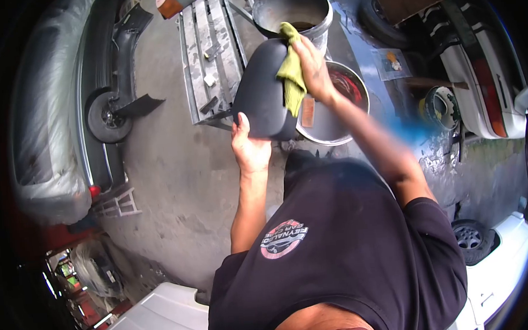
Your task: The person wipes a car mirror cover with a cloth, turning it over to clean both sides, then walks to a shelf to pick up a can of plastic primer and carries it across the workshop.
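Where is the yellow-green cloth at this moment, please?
In the head view, the yellow-green cloth is near the upper middle, between the right hand and the right side of the dark curved piece that the left hand holds.

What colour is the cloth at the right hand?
Yellow-green; the cloth shows best in the head view.

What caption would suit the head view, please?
Left hand grips a dark panel; right hand holds yellow cloth against it.
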A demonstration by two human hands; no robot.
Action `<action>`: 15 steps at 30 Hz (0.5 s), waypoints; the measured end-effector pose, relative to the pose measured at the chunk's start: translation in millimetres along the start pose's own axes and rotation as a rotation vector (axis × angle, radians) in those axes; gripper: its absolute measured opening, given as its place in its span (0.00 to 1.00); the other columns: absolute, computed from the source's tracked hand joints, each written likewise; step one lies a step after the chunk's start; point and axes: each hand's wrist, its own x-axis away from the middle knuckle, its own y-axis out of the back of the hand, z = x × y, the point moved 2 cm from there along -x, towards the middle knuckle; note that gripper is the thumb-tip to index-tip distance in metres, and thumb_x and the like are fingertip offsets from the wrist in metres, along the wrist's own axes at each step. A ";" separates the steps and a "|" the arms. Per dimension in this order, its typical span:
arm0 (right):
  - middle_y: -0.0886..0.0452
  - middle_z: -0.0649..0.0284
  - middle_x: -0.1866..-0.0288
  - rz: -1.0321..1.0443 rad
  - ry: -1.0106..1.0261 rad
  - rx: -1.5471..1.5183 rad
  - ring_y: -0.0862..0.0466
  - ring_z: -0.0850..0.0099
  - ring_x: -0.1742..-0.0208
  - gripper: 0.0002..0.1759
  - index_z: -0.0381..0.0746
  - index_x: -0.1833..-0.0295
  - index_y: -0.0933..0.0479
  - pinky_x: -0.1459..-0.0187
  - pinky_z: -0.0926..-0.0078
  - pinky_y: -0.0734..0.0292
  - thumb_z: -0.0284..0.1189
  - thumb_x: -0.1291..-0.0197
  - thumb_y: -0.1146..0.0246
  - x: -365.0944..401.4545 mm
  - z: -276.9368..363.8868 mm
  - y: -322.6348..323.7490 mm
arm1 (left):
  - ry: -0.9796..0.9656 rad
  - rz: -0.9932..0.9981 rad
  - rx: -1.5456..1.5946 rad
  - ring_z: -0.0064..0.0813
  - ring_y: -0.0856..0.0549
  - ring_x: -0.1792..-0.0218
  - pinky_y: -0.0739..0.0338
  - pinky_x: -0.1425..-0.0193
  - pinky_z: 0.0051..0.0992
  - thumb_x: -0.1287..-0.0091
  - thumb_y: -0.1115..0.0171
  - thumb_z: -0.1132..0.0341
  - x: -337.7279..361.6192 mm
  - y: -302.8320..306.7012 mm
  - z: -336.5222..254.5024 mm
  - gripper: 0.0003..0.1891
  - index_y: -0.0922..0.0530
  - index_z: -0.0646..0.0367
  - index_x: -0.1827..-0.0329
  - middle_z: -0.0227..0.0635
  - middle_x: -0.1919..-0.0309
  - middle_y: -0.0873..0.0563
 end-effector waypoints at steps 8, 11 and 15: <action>0.37 0.44 0.19 0.361 0.604 0.655 0.41 0.38 0.18 0.29 0.39 0.25 0.28 0.19 0.36 0.50 0.32 0.32 0.39 86.0 19.6 -34.5 | -0.037 -0.142 -0.242 0.34 0.19 0.34 0.23 0.28 0.40 0.18 0.45 0.53 -16.1 -3.5 -3.3 0.23 0.26 0.61 0.31 0.38 0.35 0.18; 0.22 0.52 0.29 0.304 0.815 0.686 0.34 0.51 0.19 0.22 0.38 0.32 0.22 0.20 0.40 0.46 0.33 0.27 0.45 24.3 -0.3 -11.1 | -0.030 0.053 -0.267 0.35 0.20 0.33 0.24 0.29 0.38 0.19 0.41 0.53 -6.4 -21.9 -1.7 0.27 0.30 0.64 0.28 0.42 0.34 0.21; 0.20 0.56 0.31 0.420 0.597 0.659 0.31 0.56 0.21 0.21 0.37 0.33 0.22 0.18 0.54 0.44 0.33 0.23 0.47 -3.3 1.5 -8.6 | -0.016 0.176 -0.340 0.34 0.22 0.30 0.27 0.25 0.38 0.18 0.44 0.51 -2.8 -30.1 3.8 0.29 0.32 0.64 0.25 0.41 0.31 0.22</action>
